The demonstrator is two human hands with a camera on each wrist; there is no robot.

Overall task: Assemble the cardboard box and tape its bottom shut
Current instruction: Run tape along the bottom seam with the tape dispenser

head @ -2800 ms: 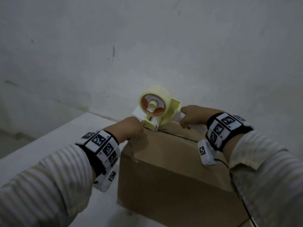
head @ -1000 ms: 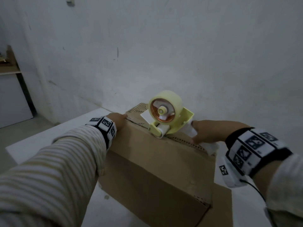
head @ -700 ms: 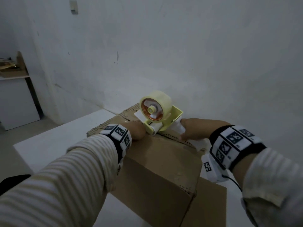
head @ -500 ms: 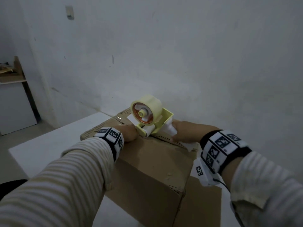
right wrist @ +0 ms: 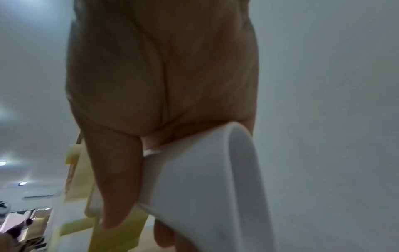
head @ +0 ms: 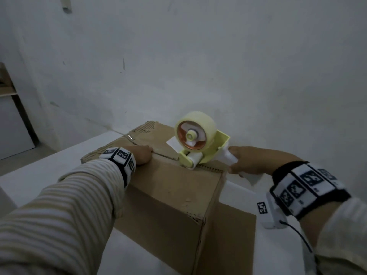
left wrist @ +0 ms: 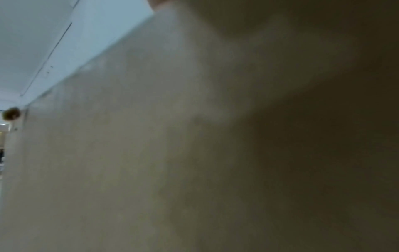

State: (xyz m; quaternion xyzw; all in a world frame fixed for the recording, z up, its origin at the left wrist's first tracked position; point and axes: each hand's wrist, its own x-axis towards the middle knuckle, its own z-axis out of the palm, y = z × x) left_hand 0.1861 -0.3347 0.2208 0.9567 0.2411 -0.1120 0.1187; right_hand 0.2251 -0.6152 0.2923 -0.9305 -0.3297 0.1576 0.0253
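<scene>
Brown cardboard box (head: 170, 187): stands on white table (head: 47, 175), far side near grey-white wall (head: 218, 56); bare table left and near. Flaps folded down on top, centre seam running left to right, edges ragged. Pale-yellow plastic tape dispenser (head: 200, 147) with clear tape roll sits on seam, towards right edge. Right hand (head: 252, 161) wrapped round its white handle. Left hand (head: 139, 156) rests on seam left of dispenser; finger pose cannot be told.
</scene>
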